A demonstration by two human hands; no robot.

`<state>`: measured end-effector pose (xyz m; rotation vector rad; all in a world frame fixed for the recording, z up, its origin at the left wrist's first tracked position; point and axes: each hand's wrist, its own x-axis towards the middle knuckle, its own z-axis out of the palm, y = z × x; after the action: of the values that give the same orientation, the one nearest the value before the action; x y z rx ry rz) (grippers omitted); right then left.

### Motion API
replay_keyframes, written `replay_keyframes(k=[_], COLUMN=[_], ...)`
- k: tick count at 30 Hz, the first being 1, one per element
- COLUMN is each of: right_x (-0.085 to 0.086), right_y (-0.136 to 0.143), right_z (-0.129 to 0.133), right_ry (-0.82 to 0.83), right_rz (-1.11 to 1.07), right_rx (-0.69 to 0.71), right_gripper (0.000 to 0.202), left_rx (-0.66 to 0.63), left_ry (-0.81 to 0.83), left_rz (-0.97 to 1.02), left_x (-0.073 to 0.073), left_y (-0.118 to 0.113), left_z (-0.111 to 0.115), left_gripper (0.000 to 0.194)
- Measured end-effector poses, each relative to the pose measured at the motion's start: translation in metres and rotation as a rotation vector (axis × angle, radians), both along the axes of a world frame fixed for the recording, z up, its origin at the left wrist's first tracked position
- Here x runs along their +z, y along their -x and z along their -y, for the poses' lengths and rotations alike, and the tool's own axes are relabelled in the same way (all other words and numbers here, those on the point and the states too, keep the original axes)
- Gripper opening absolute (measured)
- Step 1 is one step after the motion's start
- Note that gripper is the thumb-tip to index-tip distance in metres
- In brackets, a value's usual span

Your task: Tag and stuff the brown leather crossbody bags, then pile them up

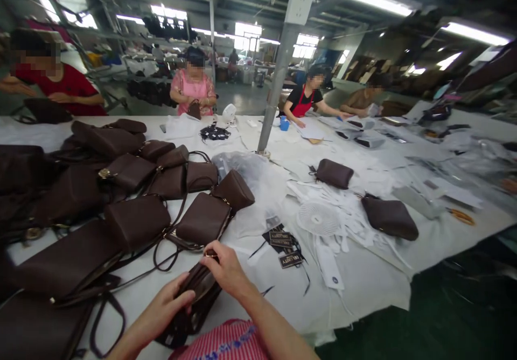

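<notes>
A dark brown handbag is at the near edge of the table, just above a striped apron. Around its left side my left hand is closed, thumb on top near the bag's opening. My right hand pinches the bag's upper edge, where a bit of gold-coloured metal shows at the fingertips. The bag's lower part is partly hidden by my hands. Just beyond lies another brown bag with a zip and a long strap. Black hang tags with gold lettering and cords lie to the right of my right hand.
Many brown bags are heaped on the left. A white fan lies among white strips, with two brown pouches beyond. A grey post rises from the table. Several co-workers work along the far side; orange-handled scissors lie at right.
</notes>
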<state>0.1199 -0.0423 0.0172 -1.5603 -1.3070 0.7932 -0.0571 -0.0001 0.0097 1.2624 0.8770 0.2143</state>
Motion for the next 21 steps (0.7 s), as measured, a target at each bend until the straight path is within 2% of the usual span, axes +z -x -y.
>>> replay_keyframes(k=[2, 4, 7, 9, 11, 13, 16, 19, 21], right_x=[-0.015, -0.036, -0.070, -0.091, -0.109, -0.126, -0.146, -0.157, -0.159], right_y=[-0.010, -0.029, -0.071, -0.096, -0.109, -0.109, -0.093, -0.084, -0.089], right_z=[0.004, 0.012, 0.031, 0.040, 0.042, 0.035, 0.012, -0.010, -0.017], right_ry=[0.064, 0.217, 0.486, 0.566, 0.606, 0.631, 0.646, 0.648, 0.641], right_rz=[-0.094, -0.068, 0.245, 0.390, 0.496, 0.590, 0.676, 0.674, 0.628], right_rx=[0.082, 0.131, 0.015, -0.035, -0.036, -0.017, 0.008, 0.046, 0.088], right_gripper=[0.015, 0.026, 0.034, 0.028, 0.023, 0.024, 0.029, 0.027, 0.023], left_rx=[0.060, 0.167, 0.312, 0.360, 0.379, 0.382, 0.370, 0.393, 0.425], left_ry=[0.017, 0.042, 0.104, 0.140, 0.157, 0.164, 0.183, 0.173, 0.159], left_rz=[-0.018, -0.013, 0.047, 0.085, 0.095, 0.095, 0.100, 0.094, 0.083], left_x=[-0.012, -0.022, -0.029, -0.029, -0.027, -0.025, -0.025, -0.028, -0.031], left_y=[0.001, 0.000, -0.001, 0.000, 0.000, 0.000, 0.000, -0.001, 0.000], left_z=[0.005, 0.007, 0.004, 0.000, -0.004, -0.005, -0.003, -0.003, -0.004], left_gripper=[0.041, 0.046, 0.043, 0.042, 0.043, 0.043, 0.041, 0.040, 0.040])
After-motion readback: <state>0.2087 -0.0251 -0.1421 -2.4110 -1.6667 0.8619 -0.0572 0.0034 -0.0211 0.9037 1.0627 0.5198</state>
